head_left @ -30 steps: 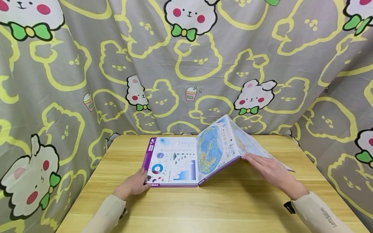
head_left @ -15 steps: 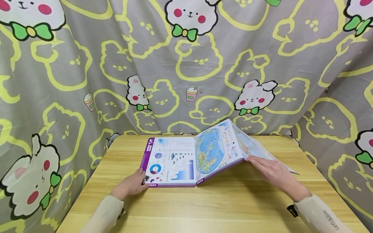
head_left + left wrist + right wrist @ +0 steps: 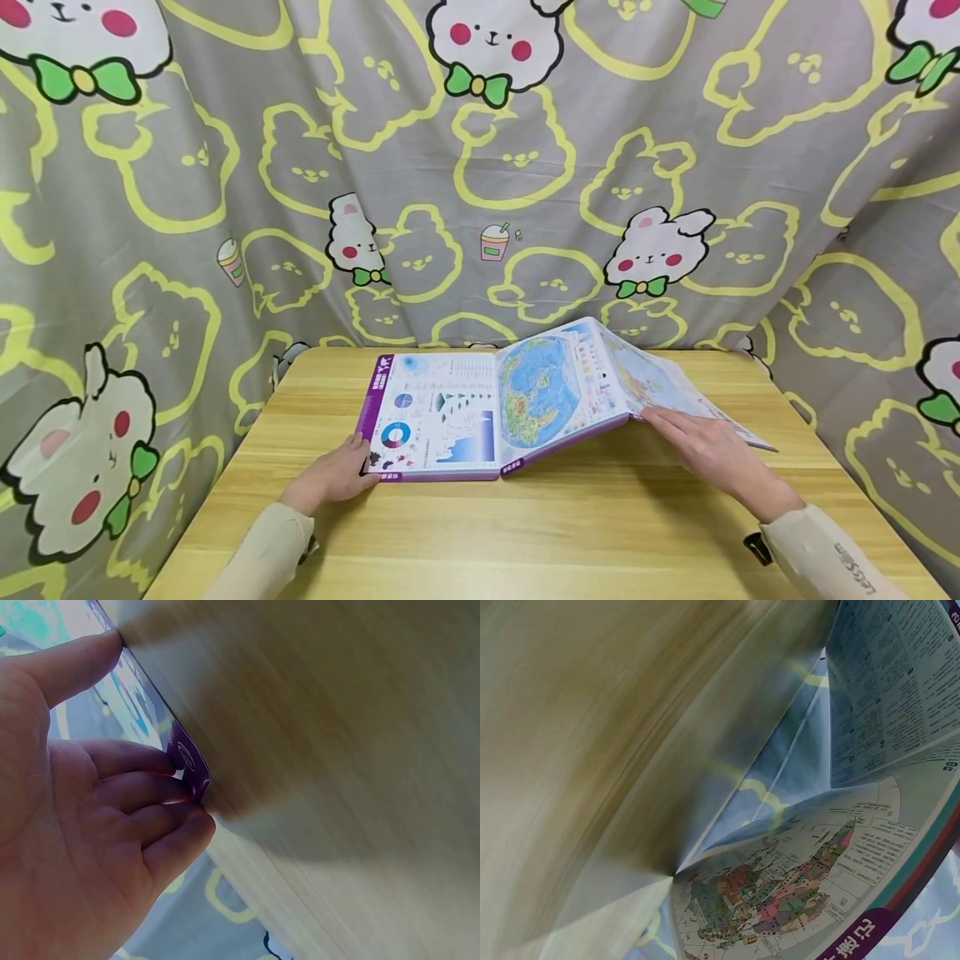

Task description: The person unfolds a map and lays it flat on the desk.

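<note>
A fold-out map with purple borders lies across the table. Its left panel, printed with charts, is flat, while the panels to the right rise into a low tent-like fold. At the front left corner, my left hand holds the map by its edges. The left wrist view shows the thumb at one edge and the fingers around the purple corner. My right hand grips the front edge near the raised fold, thumb hidden. The underside with a coloured map shows in the right wrist view, where the hand is out of sight.
The wooden table extends in front of the map and to both sides. A grey curtain with rabbit and yellow outline prints hangs right behind the table's back edge and along its sides.
The raised fold has sunk lower and spread to the right. My right hand has moved slightly right and down with it. The left panel and my left hand have shifted a little left.
</note>
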{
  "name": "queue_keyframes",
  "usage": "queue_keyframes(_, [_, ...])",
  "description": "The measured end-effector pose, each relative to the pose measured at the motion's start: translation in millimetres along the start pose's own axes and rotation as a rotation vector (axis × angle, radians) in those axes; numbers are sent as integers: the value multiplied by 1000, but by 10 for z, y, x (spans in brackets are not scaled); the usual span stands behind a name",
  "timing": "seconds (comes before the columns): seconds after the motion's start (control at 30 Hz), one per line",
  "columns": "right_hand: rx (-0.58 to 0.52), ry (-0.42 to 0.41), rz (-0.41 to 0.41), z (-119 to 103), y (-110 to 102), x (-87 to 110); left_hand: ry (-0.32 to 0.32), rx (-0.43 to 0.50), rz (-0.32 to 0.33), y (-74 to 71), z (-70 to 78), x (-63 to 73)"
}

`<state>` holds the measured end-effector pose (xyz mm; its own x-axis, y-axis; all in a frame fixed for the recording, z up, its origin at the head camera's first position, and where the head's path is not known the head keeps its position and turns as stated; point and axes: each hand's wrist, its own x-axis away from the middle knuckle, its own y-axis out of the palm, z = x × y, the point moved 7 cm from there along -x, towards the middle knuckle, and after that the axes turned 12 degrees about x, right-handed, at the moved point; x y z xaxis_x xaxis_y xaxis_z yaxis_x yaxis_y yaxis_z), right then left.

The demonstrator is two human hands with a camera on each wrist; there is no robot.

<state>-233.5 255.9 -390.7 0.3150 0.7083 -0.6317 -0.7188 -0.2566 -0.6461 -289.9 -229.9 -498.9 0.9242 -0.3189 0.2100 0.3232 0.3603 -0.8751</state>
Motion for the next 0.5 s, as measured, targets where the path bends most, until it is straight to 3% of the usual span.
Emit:
queue_keyframes(0.23, [-25, -6, 0, 8, 42, 37, -12, -3, -1, -18, -40, 1])
queue_keyframes(0.5, [-19, 9, -81, 19, 127, 93, -7, 19, 4, -41, -55, 9])
